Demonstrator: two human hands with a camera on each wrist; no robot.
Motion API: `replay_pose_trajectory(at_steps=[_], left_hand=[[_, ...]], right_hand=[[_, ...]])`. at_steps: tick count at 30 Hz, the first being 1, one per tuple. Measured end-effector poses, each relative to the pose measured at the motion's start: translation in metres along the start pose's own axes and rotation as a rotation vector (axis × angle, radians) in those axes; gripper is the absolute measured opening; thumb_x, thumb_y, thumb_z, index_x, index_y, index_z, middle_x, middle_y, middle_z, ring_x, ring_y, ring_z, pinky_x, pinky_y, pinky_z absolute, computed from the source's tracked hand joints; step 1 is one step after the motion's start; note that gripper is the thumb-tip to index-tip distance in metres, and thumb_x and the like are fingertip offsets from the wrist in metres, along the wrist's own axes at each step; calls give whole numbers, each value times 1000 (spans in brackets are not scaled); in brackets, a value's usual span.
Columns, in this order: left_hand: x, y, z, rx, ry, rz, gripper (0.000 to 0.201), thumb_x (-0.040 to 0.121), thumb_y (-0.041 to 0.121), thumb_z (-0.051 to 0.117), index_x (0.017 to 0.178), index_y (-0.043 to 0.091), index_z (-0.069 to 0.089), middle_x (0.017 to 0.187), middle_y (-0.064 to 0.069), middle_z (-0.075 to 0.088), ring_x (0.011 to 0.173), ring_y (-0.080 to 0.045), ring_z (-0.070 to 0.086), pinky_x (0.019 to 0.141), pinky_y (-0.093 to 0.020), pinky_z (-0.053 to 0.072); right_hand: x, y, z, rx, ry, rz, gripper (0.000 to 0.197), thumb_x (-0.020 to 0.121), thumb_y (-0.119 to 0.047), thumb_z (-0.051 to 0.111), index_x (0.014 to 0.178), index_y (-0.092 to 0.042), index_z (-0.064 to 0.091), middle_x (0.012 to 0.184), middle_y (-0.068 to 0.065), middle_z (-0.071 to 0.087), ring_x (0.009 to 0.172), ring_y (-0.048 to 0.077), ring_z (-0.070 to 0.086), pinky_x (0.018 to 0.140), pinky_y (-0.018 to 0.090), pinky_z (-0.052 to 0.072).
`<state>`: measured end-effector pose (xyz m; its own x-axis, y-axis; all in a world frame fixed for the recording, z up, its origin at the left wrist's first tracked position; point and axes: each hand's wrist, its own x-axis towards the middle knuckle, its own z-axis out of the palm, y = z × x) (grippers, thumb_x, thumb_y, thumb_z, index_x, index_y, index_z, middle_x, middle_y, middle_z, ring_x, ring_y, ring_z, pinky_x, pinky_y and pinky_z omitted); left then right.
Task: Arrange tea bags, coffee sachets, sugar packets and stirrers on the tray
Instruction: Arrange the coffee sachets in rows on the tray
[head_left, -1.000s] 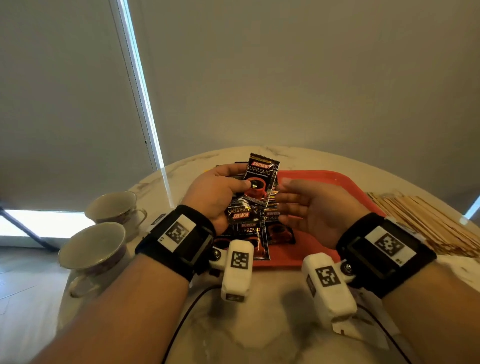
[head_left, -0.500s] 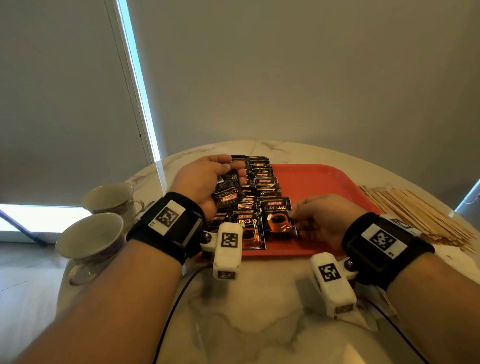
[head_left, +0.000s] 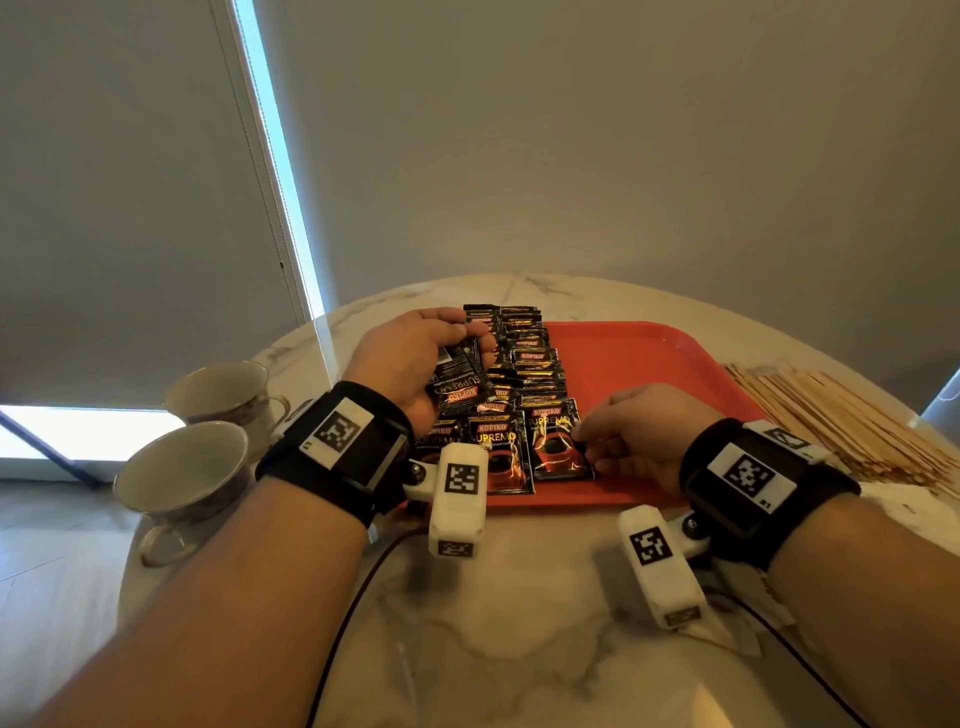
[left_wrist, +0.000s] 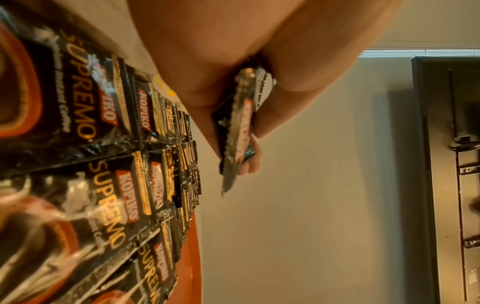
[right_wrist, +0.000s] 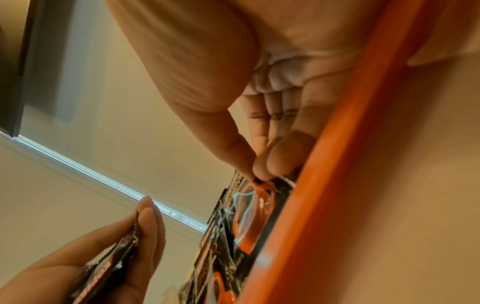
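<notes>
A red tray (head_left: 639, 358) lies on the marble table. Black Kopiko coffee sachets (head_left: 524, 364) lie overlapped in rows on its left half. My left hand (head_left: 415, 353) hovers over those rows and grips a small stack of sachets (head_left: 460, 382); in the left wrist view the stack (left_wrist: 237, 127) sits between thumb and fingers. My right hand (head_left: 623, 436) rests at the tray's near edge, thumb and forefinger pinching the right edge of the nearest sachet (head_left: 556, 441), which lies flat on the tray; the pinch shows in the right wrist view (right_wrist: 259, 174).
Several wooden stirrers (head_left: 841, 415) lie in a pile on the table right of the tray. Two teacups (head_left: 182, 478) stand at the table's left edge. The tray's right half is bare red. Cables run across the near table.
My right hand dropped from mid-air to the tray with a sachet and laid it at the front of the right row. My left hand lowered with its stack.
</notes>
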<state>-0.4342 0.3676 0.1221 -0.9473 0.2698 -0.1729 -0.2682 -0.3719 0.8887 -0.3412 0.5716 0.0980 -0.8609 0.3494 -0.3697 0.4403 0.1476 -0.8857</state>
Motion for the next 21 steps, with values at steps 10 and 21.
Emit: replay_pose_trajectory(at_steps=[10, 21], left_hand=[[0, -1, 0, 19, -15, 8, 18, 102, -5, 51, 111, 7, 61, 91, -14, 75, 76, -25, 76, 66, -37, 63], [-1, -4, 4, 5, -22, -7, 17, 102, -2, 55, 109, 12, 62, 85, -15, 78, 70, -24, 75, 59, -37, 62]], right_hand=[[-1, 2, -1, 23, -6, -16, 16, 83, 0, 77, 95, 2, 67, 66, 13, 64, 52, 19, 62, 50, 28, 54], [-4, -29, 10, 148, -86, -189, 19, 84, -23, 81, 93, -10, 70, 71, 3, 63, 56, 13, 56, 57, 29, 50]])
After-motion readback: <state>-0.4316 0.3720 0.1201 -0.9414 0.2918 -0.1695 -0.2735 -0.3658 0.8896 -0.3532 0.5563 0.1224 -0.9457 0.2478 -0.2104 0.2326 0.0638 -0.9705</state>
